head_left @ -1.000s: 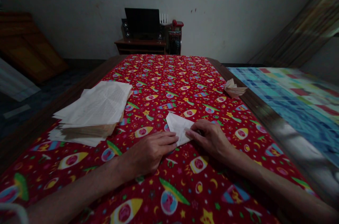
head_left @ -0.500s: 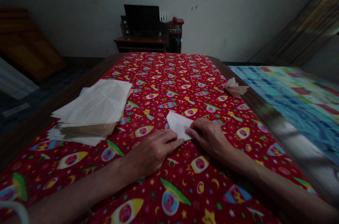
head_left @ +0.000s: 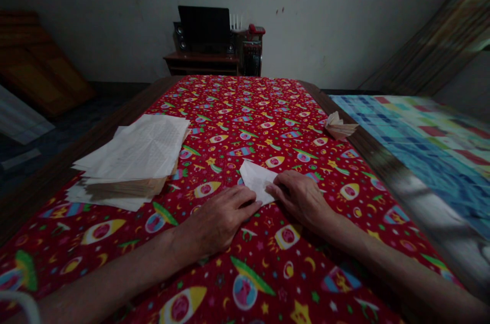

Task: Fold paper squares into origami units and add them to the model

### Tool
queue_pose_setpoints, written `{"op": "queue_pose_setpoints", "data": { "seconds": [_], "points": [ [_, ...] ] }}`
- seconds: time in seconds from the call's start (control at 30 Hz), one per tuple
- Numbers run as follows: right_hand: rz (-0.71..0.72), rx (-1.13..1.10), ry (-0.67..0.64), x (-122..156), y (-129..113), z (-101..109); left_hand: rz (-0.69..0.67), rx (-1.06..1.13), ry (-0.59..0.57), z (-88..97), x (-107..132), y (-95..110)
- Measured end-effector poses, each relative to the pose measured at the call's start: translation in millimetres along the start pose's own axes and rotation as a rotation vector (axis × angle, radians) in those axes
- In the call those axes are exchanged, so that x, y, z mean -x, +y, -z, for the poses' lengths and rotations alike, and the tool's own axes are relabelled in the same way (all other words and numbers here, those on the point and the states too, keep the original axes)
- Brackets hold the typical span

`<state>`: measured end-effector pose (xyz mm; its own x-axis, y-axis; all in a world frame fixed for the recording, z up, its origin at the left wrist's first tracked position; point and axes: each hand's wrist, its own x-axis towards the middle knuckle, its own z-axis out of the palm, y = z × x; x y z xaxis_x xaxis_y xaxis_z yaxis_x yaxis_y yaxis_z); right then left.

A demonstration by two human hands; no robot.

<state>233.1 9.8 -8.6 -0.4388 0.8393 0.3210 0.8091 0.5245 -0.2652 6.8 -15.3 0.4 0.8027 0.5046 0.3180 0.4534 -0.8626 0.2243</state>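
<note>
A small folded white sheet of paper (head_left: 257, 179) lies on the red patterned cloth (head_left: 245, 125) in front of me. My left hand (head_left: 225, 212) is closed at the paper's lower left edge, thumb and fingers on it. At the right edge, my right hand (head_left: 300, 194) pinches the same paper between thumb and curled fingers. Part of the paper is hidden under both hands. To the left lies a loose stack of paper sheets (head_left: 138, 148), white on top and tan beneath.
Near the table's right edge sits a folded paper piece (head_left: 340, 127). Dark wood edges (head_left: 373, 160) border the cloth. A monitor (head_left: 204, 28) stands on a small desk (head_left: 202, 61) by the wall. A bed with a checked cover (head_left: 421, 145) is to the right.
Both hands stay on the folded paper, almost unmoved. My left thumb has drawn back very slightly to the left along the paper's lower edge.
</note>
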Motion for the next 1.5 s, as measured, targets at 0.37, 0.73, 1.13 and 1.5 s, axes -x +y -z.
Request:
{"op": "queue_pose_setpoints", "data": {
  "seconds": [0.37, 0.73, 1.13, 1.5],
  "points": [
    [0.075, -0.013, 0.044, 2.5, 7.2, -6.1, -0.012, -0.040, -0.045, 1.5, 0.9, 0.4],
    [0.045, -0.077, 0.117, 4.9, 8.2, -5.5, -0.032, -0.047, -0.047, 2.8, 0.0, -0.9],
    [0.300, 0.135, -0.011, 23.2, -23.2, 14.9, -0.043, -0.105, -0.059, 3.4, -2.4, 1.7],
    [0.151, 0.278, -0.044, 42.9, -28.7, 18.0, -0.037, -0.113, -0.092, 4.7, -2.5, 2.7]
  ]
}}
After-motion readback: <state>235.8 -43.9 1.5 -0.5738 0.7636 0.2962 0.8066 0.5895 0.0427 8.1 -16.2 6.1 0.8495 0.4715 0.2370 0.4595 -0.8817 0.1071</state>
